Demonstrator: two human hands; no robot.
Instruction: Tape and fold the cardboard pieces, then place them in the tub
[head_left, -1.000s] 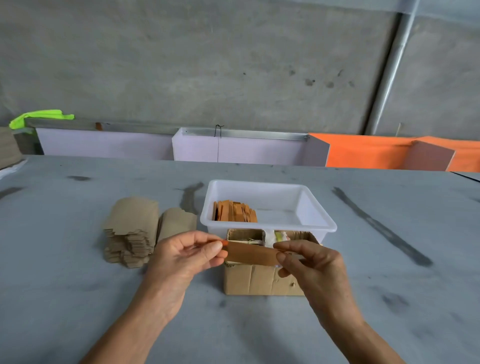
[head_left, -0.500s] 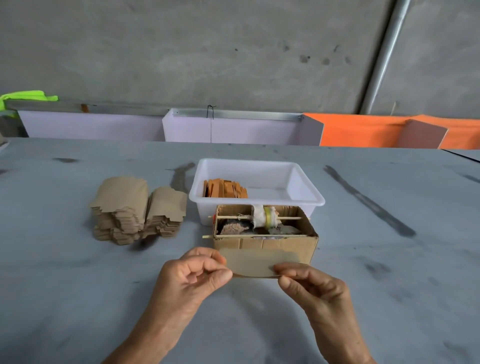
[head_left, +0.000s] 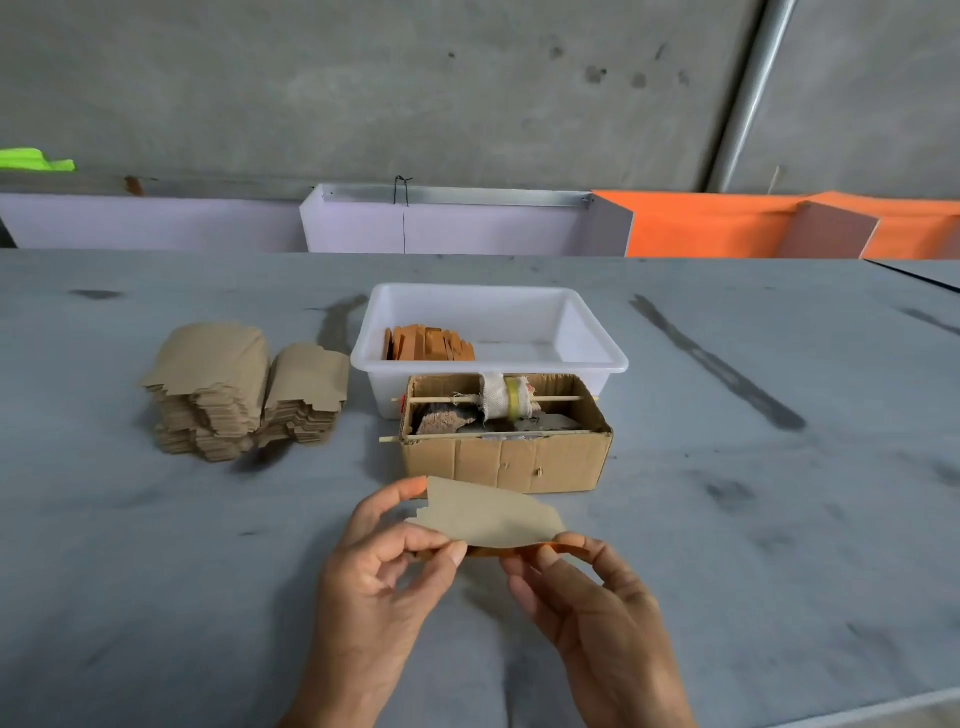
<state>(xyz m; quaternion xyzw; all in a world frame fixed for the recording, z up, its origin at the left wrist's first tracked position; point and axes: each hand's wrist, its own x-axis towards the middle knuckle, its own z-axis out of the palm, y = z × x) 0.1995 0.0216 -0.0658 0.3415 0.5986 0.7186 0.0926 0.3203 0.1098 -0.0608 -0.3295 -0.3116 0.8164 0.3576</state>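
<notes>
I hold one cardboard piece (head_left: 488, 514) just above the grey table (head_left: 727, 571): my left hand (head_left: 384, 577) pinches its left end, my right hand (head_left: 587, 597) pinches its right. I think I am folding it. Some orange folded pieces (head_left: 428, 344) already sit in the white tub (head_left: 597, 353). Two big stacks (head_left: 244, 389) wait. A concrete wall (head_left: 415, 88) stands behind.
</notes>
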